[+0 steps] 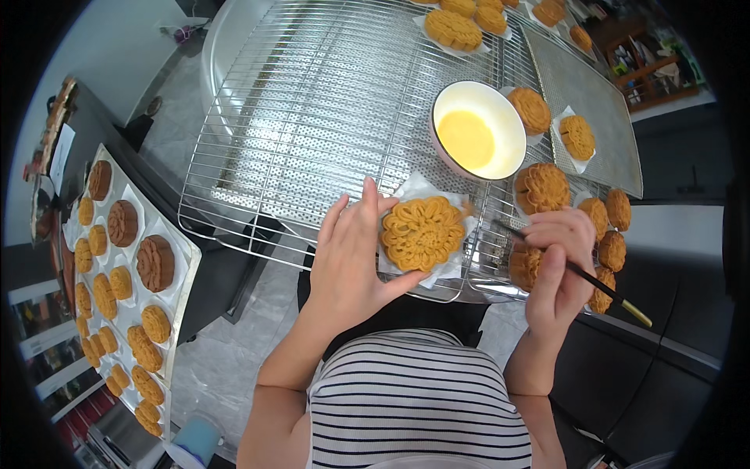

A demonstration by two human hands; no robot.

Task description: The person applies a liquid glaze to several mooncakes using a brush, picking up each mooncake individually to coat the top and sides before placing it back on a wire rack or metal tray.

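Observation:
A golden, flower-patterned mooncake (423, 233) sits on a square of white paper (447, 270) at the near edge of a wire rack. My left hand (349, 254) curves around its left side, with the thumb at its lower edge and fingertips by its upper left. In my right hand (558, 262) is a thin brush (609, 290) with a black, gold-tipped handle. Its blurred bristle end is by the mooncake's right side; whether it touches cannot be told. Beyond stands a white bowl (512, 125) of yellow liquid, probably egg wash.
The wire rack (266, 102) lies over a perforated metal tray (336, 148). Several mooncakes (542, 187) crowd its right side, others (453, 30) its far end. A flat mesh tray (601, 102) lies at far right. Left, a lined tray (178, 305) holds many golden and brown mooncakes.

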